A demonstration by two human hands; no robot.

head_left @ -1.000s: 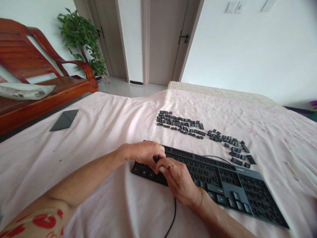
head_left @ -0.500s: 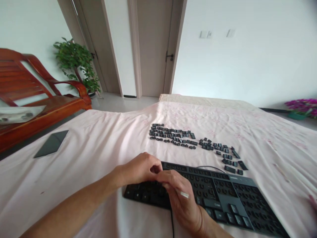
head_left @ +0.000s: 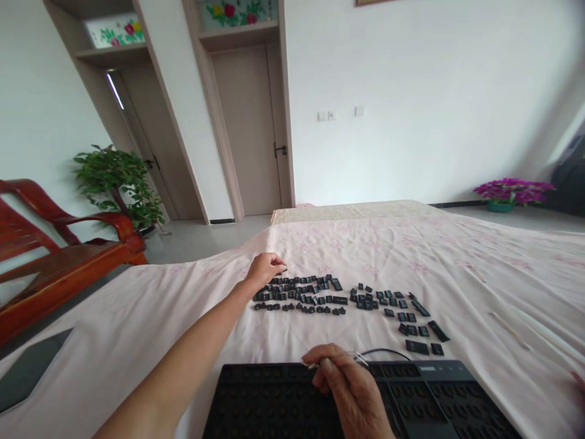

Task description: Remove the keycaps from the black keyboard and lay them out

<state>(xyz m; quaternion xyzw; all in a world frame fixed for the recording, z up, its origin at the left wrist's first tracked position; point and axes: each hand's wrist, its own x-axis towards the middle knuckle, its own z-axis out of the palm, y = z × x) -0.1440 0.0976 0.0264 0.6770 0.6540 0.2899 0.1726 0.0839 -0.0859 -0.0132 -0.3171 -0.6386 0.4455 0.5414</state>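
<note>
My left hand (head_left: pixel 265 269) reaches to the far end of the loose keycaps, its fingers pinched at a small black keycap (head_left: pixel 283 270). Rows of black keycaps (head_left: pixel 315 291) lie just in front of that hand on the cloth. My right hand (head_left: pixel 350 390) is closed round a thin silver metal tool (head_left: pixel 361 358); its ends show past the fingers, the rest is hidden. That hand is over the black keyboard (head_left: pixel 269 396), whose visible key positions are mostly bare of caps. The keyboard's near side lies outside the view.
A pale pink cloth (head_left: pixel 196 305) covers the surface. A dark flat device (head_left: pixel 31 369) lies at left, and a thin pale stick (head_left: pixel 509 330) at right. The keyboard's cable (head_left: pixel 388 350) curves behind it. Beyond are a wooden bench (head_left: pixel 105 244) and a potted plant (head_left: pixel 119 183).
My left hand has left the keyboard and moved forward to the far keycaps. My right hand stays over the keyboard with the metal tool. The view has tilted up.
</note>
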